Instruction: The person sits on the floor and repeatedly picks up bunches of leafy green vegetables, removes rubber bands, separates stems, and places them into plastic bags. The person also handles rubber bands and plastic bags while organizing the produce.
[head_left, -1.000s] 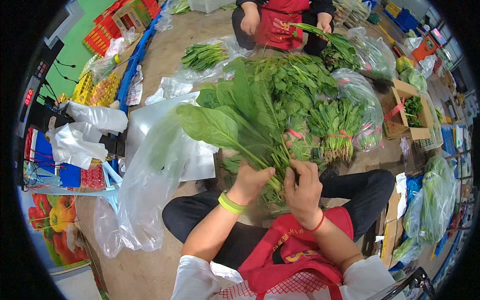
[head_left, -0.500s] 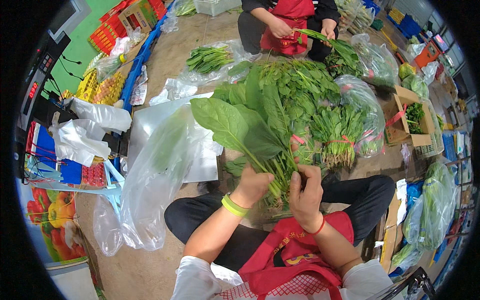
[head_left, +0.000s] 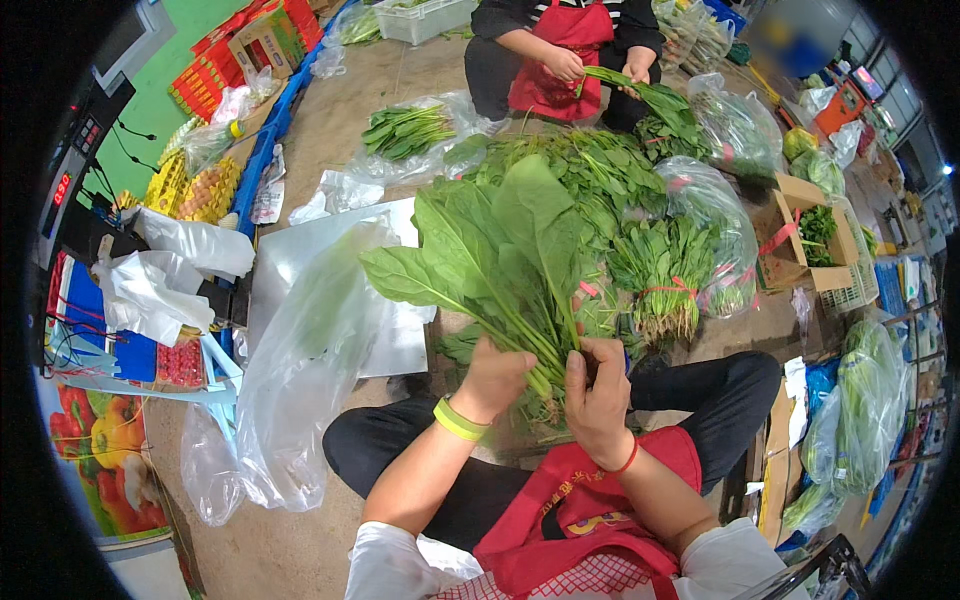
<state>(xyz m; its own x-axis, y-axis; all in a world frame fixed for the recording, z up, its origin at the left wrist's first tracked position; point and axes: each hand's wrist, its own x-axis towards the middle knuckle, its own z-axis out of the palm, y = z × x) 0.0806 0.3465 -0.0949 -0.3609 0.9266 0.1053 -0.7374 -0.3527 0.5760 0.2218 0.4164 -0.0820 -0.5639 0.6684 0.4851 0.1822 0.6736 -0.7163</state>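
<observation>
My left hand [head_left: 490, 380] grips the stems of a leafy green bunch [head_left: 480, 260], broad leaves fanned upward and away from me. My right hand [head_left: 598, 395] has its thumb and curled fingers on the same stems at the bunch's right, near the roots [head_left: 548, 405]. Beyond the bunch lie loose greens [head_left: 610, 165] and upright bundles [head_left: 665, 255] tied with pink bands. A large clear plastic bag [head_left: 290, 420] lies to the left, over part of a silver metal sheet [head_left: 275, 270].
A co-worker [head_left: 555, 70] in a red apron handles greens across from me. Greens on plastic [head_left: 405, 130] lie beyond the sheet. An open cardboard box [head_left: 780, 240] and bagged vegetables [head_left: 860, 410] are at the right; egg trays [head_left: 170, 190] and a display unit [head_left: 75, 170] at the left.
The held bunch's leaves have shifted, one broad leaf now standing more upright. Both my hands have moved slightly left, still on the stems. The co-worker's hands have moved a little.
</observation>
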